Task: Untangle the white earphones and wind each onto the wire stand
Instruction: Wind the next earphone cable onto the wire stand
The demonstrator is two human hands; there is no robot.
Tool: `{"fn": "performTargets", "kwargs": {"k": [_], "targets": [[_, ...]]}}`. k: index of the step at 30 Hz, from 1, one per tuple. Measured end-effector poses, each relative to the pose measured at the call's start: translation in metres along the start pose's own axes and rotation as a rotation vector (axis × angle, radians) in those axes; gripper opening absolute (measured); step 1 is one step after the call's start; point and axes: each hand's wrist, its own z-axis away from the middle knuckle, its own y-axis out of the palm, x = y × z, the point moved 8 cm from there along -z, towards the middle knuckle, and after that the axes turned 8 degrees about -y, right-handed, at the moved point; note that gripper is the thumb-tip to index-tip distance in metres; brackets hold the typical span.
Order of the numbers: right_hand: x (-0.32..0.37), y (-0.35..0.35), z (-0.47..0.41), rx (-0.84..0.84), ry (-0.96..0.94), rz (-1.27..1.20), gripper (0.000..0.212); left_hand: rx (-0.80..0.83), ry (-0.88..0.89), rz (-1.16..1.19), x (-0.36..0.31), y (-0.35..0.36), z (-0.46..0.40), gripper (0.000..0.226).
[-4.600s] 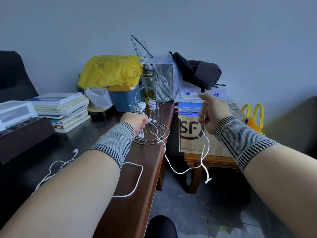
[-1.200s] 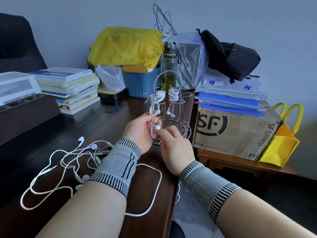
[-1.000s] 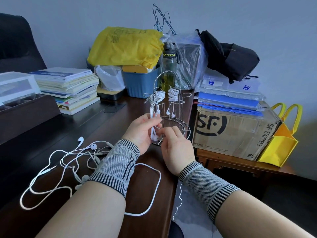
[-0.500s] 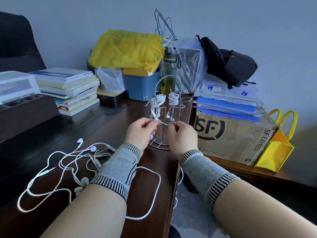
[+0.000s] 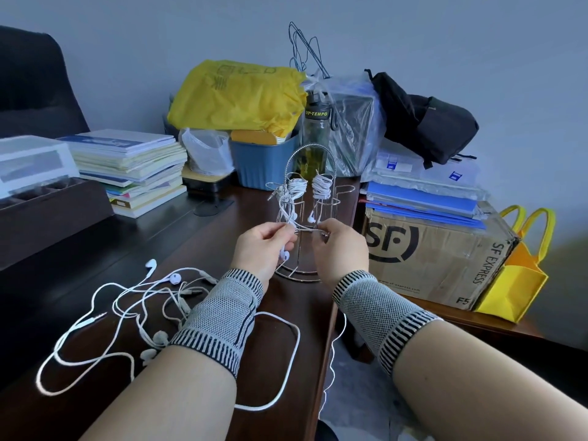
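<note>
My left hand (image 5: 264, 246) and right hand (image 5: 339, 246) pinch thin white earphone cord (image 5: 304, 230) taut before looped chrome wire stand (image 5: 310, 198).

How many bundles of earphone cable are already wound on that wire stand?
2 that I can see: a left bundle and a right bundle, side by side on the upper arms of the wire stand. Any behind them would be hidden.

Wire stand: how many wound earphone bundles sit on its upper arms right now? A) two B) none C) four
A: two white coils, one and another, hang side by side on the wire stand, while both hands, left and right, pinch a cable stretched between them.
</note>
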Motion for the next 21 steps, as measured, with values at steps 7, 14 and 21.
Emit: {"fn": "performTargets", "kwargs": {"k": [7,14,21], "targets": [[0.019,-0.004,0.006,0.033,-0.160,0.170,0.015,-0.010,0.048,-0.123,-0.025,-0.003,0.018,0.008],[0.013,-0.020,0.029,0.087,-0.212,-0.018,0.014,0.008,0.111,-0.208,-0.021,-0.007,0.065,0.010],[-0.002,-0.042,0.033,0.110,-0.272,0.044,0.014,-0.028,0.164,-0.312,-0.027,0.005,0.077,0.007]]}}
